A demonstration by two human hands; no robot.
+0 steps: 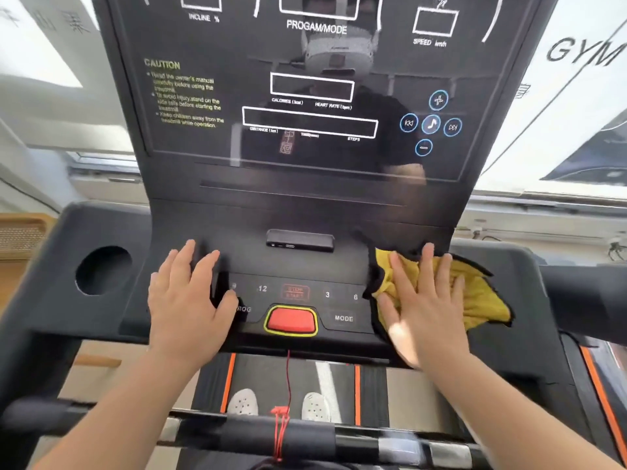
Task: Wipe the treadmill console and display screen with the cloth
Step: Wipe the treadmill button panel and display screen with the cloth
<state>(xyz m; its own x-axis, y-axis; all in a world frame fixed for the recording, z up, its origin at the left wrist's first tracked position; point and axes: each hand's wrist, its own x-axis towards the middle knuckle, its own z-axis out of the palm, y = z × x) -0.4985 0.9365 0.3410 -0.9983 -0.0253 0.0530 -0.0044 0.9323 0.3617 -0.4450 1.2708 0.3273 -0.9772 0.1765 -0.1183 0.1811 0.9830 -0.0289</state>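
On the lower console (pixel 298 262), my right hand (pixel 424 310) presses the yellow cloth (pixel 481 296) with fingers spread flat, while my left hand (pixel 188 300) rests open-fingered beside the red button (pixel 291 319).

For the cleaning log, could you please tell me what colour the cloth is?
The cloth is yellow with a dark edge, shown in the head view.
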